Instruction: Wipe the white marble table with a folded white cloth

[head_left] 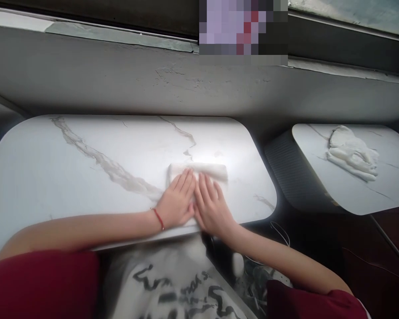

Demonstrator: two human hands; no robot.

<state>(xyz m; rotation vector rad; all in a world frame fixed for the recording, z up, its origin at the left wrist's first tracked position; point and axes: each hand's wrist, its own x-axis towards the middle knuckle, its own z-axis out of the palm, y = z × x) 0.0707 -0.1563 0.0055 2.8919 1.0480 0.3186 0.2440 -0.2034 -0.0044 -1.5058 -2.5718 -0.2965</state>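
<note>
A folded white cloth (216,171) lies on the white marble-patterned table (96,195), near its front edge. Flat on top of it rests my left hand (177,198), fingers stretched out and pointing away from me, a red string bracelet around its wrist. Against it lies my right hand (213,204), also flat with its fingers extended over the cloth. The two hands touch along their inner sides. Between and beneath them, part of the cloth is hidden.
A smaller marble-patterned table (339,195) stands to the right with a crumpled white cloth (354,155) on it. Behind runs a grey wall (119,84) below a window ledge. Below the near edge hangs a pale fabric (173,283) with dark markings; a thin white cable (282,232) loops nearby.
</note>
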